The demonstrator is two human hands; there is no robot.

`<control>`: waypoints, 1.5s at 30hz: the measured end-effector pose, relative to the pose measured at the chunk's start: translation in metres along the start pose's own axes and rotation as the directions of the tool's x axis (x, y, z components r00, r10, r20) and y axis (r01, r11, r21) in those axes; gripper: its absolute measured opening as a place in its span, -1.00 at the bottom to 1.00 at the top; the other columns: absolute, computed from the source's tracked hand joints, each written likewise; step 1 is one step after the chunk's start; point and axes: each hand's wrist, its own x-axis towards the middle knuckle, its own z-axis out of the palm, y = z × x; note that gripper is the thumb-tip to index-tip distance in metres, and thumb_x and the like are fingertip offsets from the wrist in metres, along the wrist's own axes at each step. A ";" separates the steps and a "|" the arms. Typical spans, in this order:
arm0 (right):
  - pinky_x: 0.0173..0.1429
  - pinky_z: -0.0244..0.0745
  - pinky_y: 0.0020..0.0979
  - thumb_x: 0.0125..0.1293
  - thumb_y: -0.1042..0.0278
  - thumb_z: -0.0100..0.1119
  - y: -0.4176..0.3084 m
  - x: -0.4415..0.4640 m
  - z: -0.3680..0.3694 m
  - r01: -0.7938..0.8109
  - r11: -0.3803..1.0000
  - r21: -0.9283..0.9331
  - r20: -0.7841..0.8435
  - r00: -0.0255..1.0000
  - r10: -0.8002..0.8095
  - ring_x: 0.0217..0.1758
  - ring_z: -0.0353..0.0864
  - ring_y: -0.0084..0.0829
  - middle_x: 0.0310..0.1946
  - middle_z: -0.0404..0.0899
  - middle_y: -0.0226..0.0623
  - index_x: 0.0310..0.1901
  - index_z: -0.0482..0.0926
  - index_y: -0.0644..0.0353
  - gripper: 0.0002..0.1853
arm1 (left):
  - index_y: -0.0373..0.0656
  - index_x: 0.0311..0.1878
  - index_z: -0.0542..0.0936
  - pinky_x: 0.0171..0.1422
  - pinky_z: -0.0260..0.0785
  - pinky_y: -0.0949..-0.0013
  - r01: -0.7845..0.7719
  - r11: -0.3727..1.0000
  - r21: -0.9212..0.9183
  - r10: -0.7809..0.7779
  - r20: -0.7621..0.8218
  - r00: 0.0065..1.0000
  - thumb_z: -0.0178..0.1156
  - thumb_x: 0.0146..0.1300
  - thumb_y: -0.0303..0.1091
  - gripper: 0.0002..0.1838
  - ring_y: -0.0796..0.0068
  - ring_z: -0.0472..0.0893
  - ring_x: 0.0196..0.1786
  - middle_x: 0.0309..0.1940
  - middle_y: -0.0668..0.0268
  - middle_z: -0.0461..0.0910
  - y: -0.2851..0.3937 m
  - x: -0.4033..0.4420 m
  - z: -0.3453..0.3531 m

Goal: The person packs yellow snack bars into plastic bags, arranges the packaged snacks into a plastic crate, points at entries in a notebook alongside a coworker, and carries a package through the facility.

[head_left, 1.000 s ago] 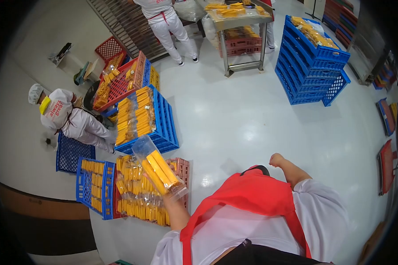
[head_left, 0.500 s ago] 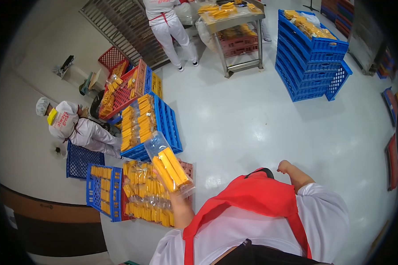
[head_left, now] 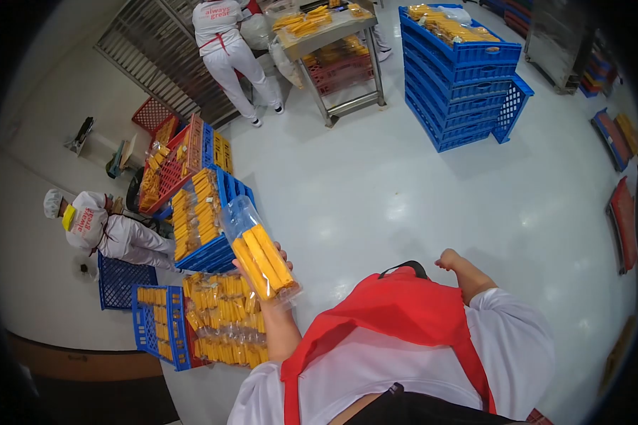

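Observation:
My left hand is closed around a clear plastic packet of thick yellow sticks, held up in front of me. The packet is tilted, its loose clear end pointing away, and it hides most of the palm. Beyond and below it, a crate of similar packets lies nearest to that hand. My right hand hangs in the air beside my red apron, fingers curled in, with nothing visible in them. It touches no object.
Blue crates with packets stand left, beside a red crate. A co-worker is at far left, another at the back near a steel table. A tall blue crate stack stands at back right on the grey floor.
The view has swung, so the crates, table and co-workers sit further left. My left hand still holds the packet, slightly further left in view. My right hand stays curled beside the apron.

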 end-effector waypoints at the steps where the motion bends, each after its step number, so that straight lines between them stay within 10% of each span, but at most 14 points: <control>1: -0.47 0.42 -0.37 -0.05 0.13 0.09 0.007 -0.002 -0.001 -0.002 1.000 0.003 -0.004 1.000 0.002 -0.62 0.54 -0.37 -0.66 0.53 -0.21 -0.56 0.58 0.26 -0.69 | -0.12 0.11 0.23 -0.20 0.39 0.14 0.004 1.000 0.004 -0.004 0.008 1.000 0.04 -0.03 0.28 -0.22 0.23 0.41 -0.23 -0.15 0.09 0.31 -0.006 0.002 0.003; 7: -0.47 0.43 -0.35 -0.01 0.28 0.04 0.055 0.000 0.004 -0.142 0.979 -0.145 0.122 0.980 0.160 -0.59 0.56 -0.38 -0.62 0.54 -0.22 -0.46 0.61 0.22 -0.79 | -0.12 0.11 0.23 -0.24 0.39 0.18 0.041 0.999 -0.001 -0.041 0.023 0.999 0.04 -0.02 0.27 -0.23 0.24 0.40 -0.23 -0.17 0.11 0.31 -0.033 0.010 0.001; 18: -0.56 0.37 -0.39 -0.04 0.36 0.11 0.069 -0.027 -0.004 -0.336 0.889 0.311 0.131 0.941 0.310 -0.59 0.49 -0.43 -0.59 0.52 -0.30 -0.36 0.62 0.09 -0.83 | -0.12 0.10 0.25 -0.28 0.40 0.20 0.050 0.998 -0.033 -0.050 0.015 0.999 0.04 0.00 0.25 -0.26 0.25 0.40 -0.25 -0.17 0.10 0.32 -0.059 0.019 0.015; 30: -0.57 0.39 -0.30 -0.02 0.15 0.11 0.028 -0.006 -0.007 -0.281 0.957 0.069 0.159 0.950 0.268 -0.63 0.51 -0.38 -0.63 0.50 -0.27 -0.46 0.56 0.24 -0.72 | -0.10 0.11 0.25 -0.25 0.36 0.21 -0.049 0.998 -0.040 0.047 -0.043 0.998 0.05 0.00 0.24 -0.27 0.27 0.39 -0.28 -0.19 0.14 0.33 -0.012 0.001 -0.001; 36: -0.28 0.40 -0.31 0.05 0.11 -0.02 -0.060 0.017 -0.013 -0.080 0.983 -0.162 0.117 0.988 0.100 -0.51 0.54 -0.31 -0.62 0.54 -0.18 -0.54 0.57 0.21 -0.67 | -0.07 0.10 0.28 -0.21 0.38 0.21 -0.238 0.967 0.087 0.241 -0.033 0.970 -0.01 0.03 0.26 -0.30 0.30 0.43 -0.22 -0.18 0.17 0.39 0.061 -0.048 -0.058; 45: -0.48 0.40 -0.37 -0.08 0.24 0.11 -0.159 0.042 -0.004 0.257 0.959 -0.120 0.082 0.965 -0.249 -0.67 0.47 -0.41 -0.64 0.51 -0.21 -0.39 0.58 0.27 -0.73 | -0.05 0.09 0.28 -0.25 0.41 0.25 -0.343 0.928 0.142 0.365 -0.181 0.913 -0.05 0.04 0.27 -0.32 0.33 0.45 -0.24 -0.17 0.20 0.41 0.104 -0.085 -0.079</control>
